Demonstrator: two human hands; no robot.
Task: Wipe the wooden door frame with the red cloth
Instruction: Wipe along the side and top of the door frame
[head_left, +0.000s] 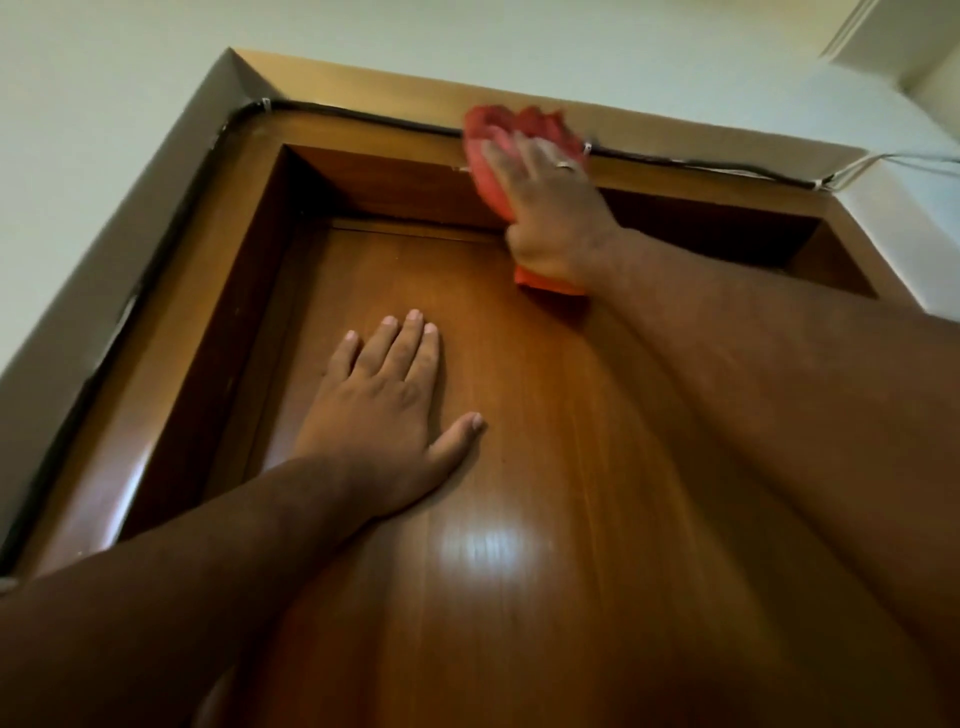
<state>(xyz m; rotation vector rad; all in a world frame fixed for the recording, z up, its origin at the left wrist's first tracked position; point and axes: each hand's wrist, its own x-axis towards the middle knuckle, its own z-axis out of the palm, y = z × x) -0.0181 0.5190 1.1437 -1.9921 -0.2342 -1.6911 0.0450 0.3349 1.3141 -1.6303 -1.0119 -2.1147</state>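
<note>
Person reaching overhead at a closed, glossy brown wooden door (519, 467). Right hand (550, 208) pressed flat over a crumpled red cloth (519, 127), fingers (511, 148) spread and pinning the cloth rather than clenched around it; a ring on one finger. Cloth sits on the top rail of the brown wooden door frame (363, 98), bunched above the fingertips, with a tail hanging below the wrist. Left hand (389, 405) open, palm flat on the door face, gripping nothing; it looks like a brace. Thin black cable (363, 115) runs along the frame's top rail and down its left side, held by small white clips, directly under the cloth's path. Risks, as I judge them: cloth snagging the cable or popping a clip if dragged hard; loose tail slipping from under the palm; overreach costing balance. Count: one cloth, one door, one frame, one cable, two hands, at least three clips visible.
</note>
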